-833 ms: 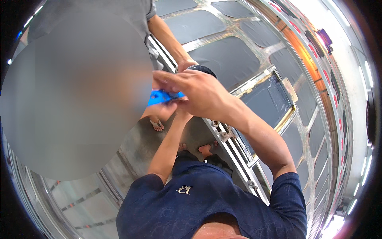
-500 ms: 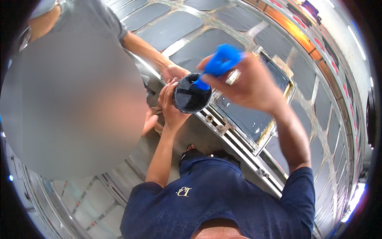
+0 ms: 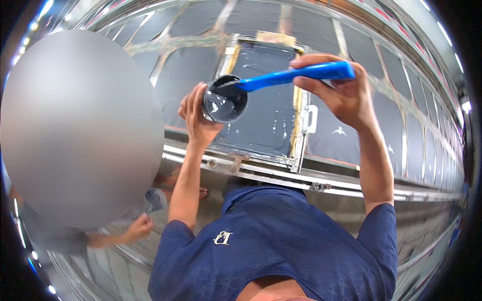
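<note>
In my left hand (image 3: 197,120) is a dark round cup (image 3: 226,114), my fingers wrapped round its outer side. Its mouth tilts toward me, showing glossy black paint or ink inside. My right hand (image 3: 346,98) grips a long blue plastic spatula (image 3: 281,78) by its handle. The spatula's far end dips into the cup, so its tip is hidden. Both hands are above a framed printing screen (image 3: 261,120) with a dark, wet-looking surface, which lies on the long table.
Dark fabric-like panels (image 3: 346,135) lie along the table around the screen. A white handle (image 3: 312,119) sits on the frame's right side. A metal rail (image 3: 251,173) runs along the near edge. Another person stands at left, with a hand (image 3: 139,227) low beside me.
My view has turned so the screen lies in front of me, with the cup over it. The spatula has come down to near level. The other person's hand has left the cup area.
</note>
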Demonstrator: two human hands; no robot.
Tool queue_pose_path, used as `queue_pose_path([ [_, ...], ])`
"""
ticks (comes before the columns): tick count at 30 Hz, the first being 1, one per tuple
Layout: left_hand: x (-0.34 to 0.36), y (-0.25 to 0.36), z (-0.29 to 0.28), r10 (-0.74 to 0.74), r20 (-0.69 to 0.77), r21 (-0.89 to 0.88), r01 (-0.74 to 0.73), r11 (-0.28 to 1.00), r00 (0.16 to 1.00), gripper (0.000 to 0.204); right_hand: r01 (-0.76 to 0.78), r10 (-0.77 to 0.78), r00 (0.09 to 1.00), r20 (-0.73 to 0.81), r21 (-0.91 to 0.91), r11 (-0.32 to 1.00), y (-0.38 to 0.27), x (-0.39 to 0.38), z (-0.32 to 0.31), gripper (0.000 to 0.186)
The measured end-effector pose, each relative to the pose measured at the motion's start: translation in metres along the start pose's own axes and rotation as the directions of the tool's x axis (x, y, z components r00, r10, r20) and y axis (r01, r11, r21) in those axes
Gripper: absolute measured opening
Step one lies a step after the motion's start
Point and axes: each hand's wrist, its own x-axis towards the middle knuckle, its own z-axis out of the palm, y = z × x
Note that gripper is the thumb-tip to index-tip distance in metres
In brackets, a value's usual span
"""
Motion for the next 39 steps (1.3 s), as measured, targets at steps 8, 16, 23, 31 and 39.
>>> queue_pose_path([
  [8, 0.093, -0.057, 0.107, 0.261, 0.254, -0.106, -0.242, 0.965, 0.931, 0.099, -0.369, 0.443, 0.793, -0.419, 0.249, 0.896, 0.113, -0.017, 0.004, 0.025],
  [16, 0.116, -0.076, 0.222, 0.526, 0.480, -0.104, -0.550, 0.829, 0.702, 0.078, -0.435, 0.543, 0.505, -0.671, 0.346, 0.831, 0.186, -0.088, 0.029, 0.027],
  [23, 0.117, -0.058, 0.272, 0.699, 0.492, -0.164, -0.733, 0.660, 0.519, 0.087, -0.588, 0.496, 0.418, -0.761, 0.190, 0.787, 0.187, -0.125, 0.036, 0.022],
  [31, 0.125, -0.062, 0.260, 0.769, 0.465, -0.058, -0.852, 0.521, 0.439, 0.080, -0.836, 0.686, 0.535, -0.493, -0.191, 0.514, 0.133, -0.124, -0.007, 0.026],
  [39, 0.153, -0.062, 0.201, 0.763, 0.458, 0.151, -0.885, 0.440, 0.457, 0.065, -0.802, 0.735, 0.576, -0.358, -0.424, 0.422, 0.152, -0.174, 0.013, 0.022],
])
